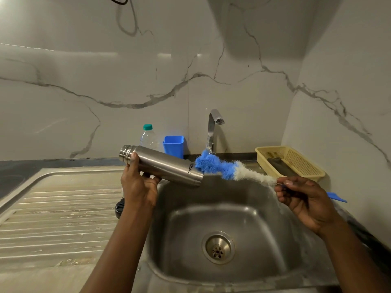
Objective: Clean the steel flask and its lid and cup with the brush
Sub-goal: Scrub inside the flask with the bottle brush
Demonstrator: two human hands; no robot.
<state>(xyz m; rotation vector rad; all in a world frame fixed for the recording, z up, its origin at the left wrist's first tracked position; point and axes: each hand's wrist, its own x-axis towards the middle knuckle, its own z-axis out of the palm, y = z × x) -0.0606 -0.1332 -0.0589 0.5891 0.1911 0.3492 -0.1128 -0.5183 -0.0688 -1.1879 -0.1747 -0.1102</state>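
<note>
Flask: we hold the steel flask (pixel 167 168) on its side above the sink (pixel 264 218), ridged end to the left, the other end toward the brush.
Left grip: our left hand (pixel 137 187) is wrapped round the flask near the ridged end, thumb on top.
Right grip: our right hand (pixel 302 195) pinches the brush (pixel 222 169) just behind the bristles, and the blue handle sticks out past the hand.
Contact: the blue bristle tip lies against the flask's right end. We cannot tell whether that end is open.
Doing it well: we judge it best to hold the flask steady over the basin, take the brush further back on the handle for reach, and twist it while working along the steel.
Water: we see no stream from the tap (pixel 213 123), so a rinse is probably still to come.
</note>
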